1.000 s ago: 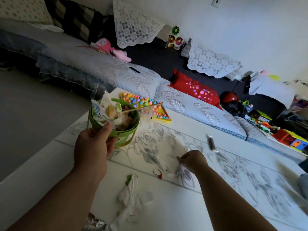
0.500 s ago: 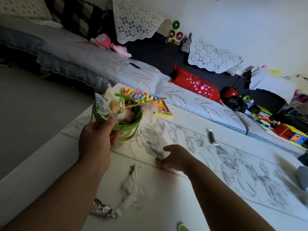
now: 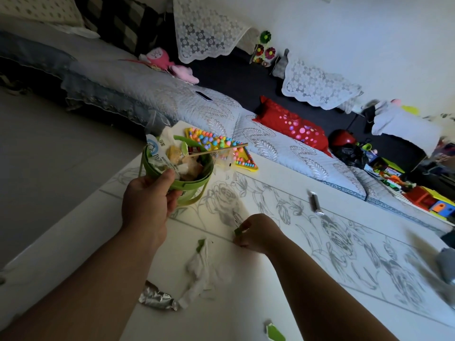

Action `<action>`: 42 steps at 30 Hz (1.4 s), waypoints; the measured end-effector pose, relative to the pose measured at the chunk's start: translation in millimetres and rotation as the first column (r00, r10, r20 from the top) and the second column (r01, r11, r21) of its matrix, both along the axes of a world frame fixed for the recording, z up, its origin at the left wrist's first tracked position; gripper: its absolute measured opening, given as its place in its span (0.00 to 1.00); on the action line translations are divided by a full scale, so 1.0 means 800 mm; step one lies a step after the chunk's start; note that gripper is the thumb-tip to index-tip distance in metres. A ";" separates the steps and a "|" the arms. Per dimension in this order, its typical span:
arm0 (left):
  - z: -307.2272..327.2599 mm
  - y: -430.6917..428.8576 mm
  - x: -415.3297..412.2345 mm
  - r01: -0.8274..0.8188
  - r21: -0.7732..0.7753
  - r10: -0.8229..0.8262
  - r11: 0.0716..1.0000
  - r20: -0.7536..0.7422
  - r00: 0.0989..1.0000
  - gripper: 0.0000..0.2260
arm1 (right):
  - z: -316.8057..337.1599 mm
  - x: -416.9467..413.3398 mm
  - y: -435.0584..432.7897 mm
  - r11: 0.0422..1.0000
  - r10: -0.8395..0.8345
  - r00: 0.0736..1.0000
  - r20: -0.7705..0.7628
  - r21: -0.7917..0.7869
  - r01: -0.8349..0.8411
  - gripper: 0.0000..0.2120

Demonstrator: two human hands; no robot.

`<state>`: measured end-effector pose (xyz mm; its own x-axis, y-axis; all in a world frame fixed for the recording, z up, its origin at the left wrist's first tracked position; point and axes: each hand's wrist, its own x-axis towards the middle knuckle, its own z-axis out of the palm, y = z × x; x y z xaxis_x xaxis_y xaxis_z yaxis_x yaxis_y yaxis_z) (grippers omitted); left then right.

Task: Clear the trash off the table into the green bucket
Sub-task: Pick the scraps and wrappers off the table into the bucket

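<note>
The green bucket (image 3: 197, 184) is held at the far left part of the tabletop (image 3: 241, 311), tilted slightly, its handle hanging below it; whether its base touches the surface cannot be told. It is filled with wrappers and scraps, and a thin wooden stick (image 3: 216, 151) juts out over its rim. The bucket is gripped at the near rim by the left hand (image 3: 147, 203), the thumb laid over the edge and the fingers clamped on the wall. To the right of it, a small green scrap (image 3: 238, 231) is pinched between the closed fingers of the right hand (image 3: 258, 233), low against the tabletop. More trash is seen nearer the camera: a crumpled white wrapper (image 3: 199, 267), a crushed piece of foil (image 3: 157, 297) touching its near end, and a green shard (image 3: 274, 332) at the bottom edge. A dark, silver-tipped stick (image 3: 315, 201) lies well apart on the right. Behind the bucket, a colourful bead board (image 3: 221, 148) is placed at the tabletop's far edge, beside a grey quilted bed (image 3: 172, 94).
</note>
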<state>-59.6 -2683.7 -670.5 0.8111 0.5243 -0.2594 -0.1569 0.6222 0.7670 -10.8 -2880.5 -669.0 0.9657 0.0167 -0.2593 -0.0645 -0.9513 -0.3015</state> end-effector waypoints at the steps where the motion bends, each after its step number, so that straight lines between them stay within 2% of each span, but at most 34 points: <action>1: 0.000 0.000 -0.001 0.002 -0.005 -0.002 1.000 0.003 1.000 0.15 | 0.000 -0.002 0.001 1.000 -0.019 1.000 -0.010 0.020 0.019 0.10; 5: 0.000 0.000 -0.004 0.002 -0.009 -0.002 1.000 -0.014 1.000 0.16 | -0.003 -0.005 0.005 1.000 -0.019 1.000 -0.003 -0.018 0.019 0.11; 8: 0.000 0.000 -0.007 0.012 -0.017 -0.012 1.000 -0.015 1.000 0.16 | -0.002 -0.011 0.001 1.000 -0.005 1.000 0.030 0.006 0.005 0.03; 9: 0.000 0.000 -0.008 0.017 -0.021 -0.018 1.000 -0.011 1.000 0.16 | -0.003 -0.014 -0.002 0.999 -0.016 0.999 0.051 0.032 0.014 0.07; 11: 0.000 -0.001 -0.009 0.022 -0.025 -0.022 0.999 -0.008 1.000 0.14 | -0.002 -0.019 -0.012 0.985 -0.080 0.992 0.095 0.163 0.064 0.08; 14: -0.002 0.000 -0.009 0.027 -0.019 -0.027 0.999 -0.002 1.000 0.09 | 0.031 -0.024 -0.017 0.884 -0.237 0.957 0.166 0.447 0.141 0.04; 17: -0.003 -0.001 -0.009 0.034 -0.009 -0.034 0.999 -0.006 0.999 0.06 | 0.093 -0.025 -0.002 0.793 -0.257 0.925 0.281 0.608 0.036 0.06; 19: -0.003 -0.002 -0.008 0.039 -0.002 -0.039 0.999 -0.005 0.999 0.07 | 0.132 -0.028 0.020 0.758 -0.165 0.936 0.311 0.647 -0.081 0.07; 22: -0.002 -0.004 -0.008 0.046 0.007 -0.046 0.999 -0.001 0.999 0.09 | 0.154 -0.022 0.062 0.824 0.050 0.940 0.338 0.518 -0.230 0.05; 24: -0.003 -0.005 -0.008 0.042 0.010 -0.042 0.999 0.003 0.999 0.10 | 0.155 -0.015 0.094 0.883 0.187 0.909 0.372 0.342 -0.321 0.05; 26: -0.002 -0.005 -0.007 0.043 0.006 -0.043 0.999 0.005 0.999 0.10 | 0.153 -0.008 0.123 0.914 0.321 0.863 0.391 0.110 -0.390 0.10; 28: -0.003 -0.005 -0.007 0.050 -0.001 -0.050 0.999 0.008 0.999 0.11 | 0.148 0.000 0.146 0.895 0.441 0.819 0.367 -0.103 -0.435 0.14; 30: -0.002 -0.005 -0.007 0.051 -0.016 -0.051 0.999 0.016 0.999 0.10 | 0.139 0.007 0.161 0.869 0.494 0.802 0.335 -0.196 -0.454 0.16; 33: 0.002 -0.004 -0.010 0.048 -0.032 -0.047 0.998 0.021 0.999 0.08 | 0.134 0.013 0.166 0.872 0.490 0.809 0.325 -0.199 -0.448 0.21; 36: 0.007 -0.001 -0.013 0.044 -0.074 -0.042 0.996 0.022 0.999 0.07 | 0.143 0.015 0.160 0.903 0.418 0.824 0.382 -0.080 -0.421 0.24; 40: 0.008 0.003 -0.013 0.044 -0.089 -0.043 0.995 0.017 0.999 0.07 | 0.155 0.016 0.147 0.915 0.323 0.835 0.445 0.079 -0.396 0.18; 42: 0.008 0.004 -0.013 0.044 -0.091 -0.043 0.995 0.013 0.999 0.07 | 0.161 0.010 0.127 0.917 0.247 0.811 0.531 0.142 -0.372 0.12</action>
<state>-70.3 -2680.8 -663.9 0.8356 0.4630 -0.2956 -0.1364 0.6962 0.7048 -2.4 -2778.6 -540.5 0.8940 0.3343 0.2983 0.4376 -0.7945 -0.4210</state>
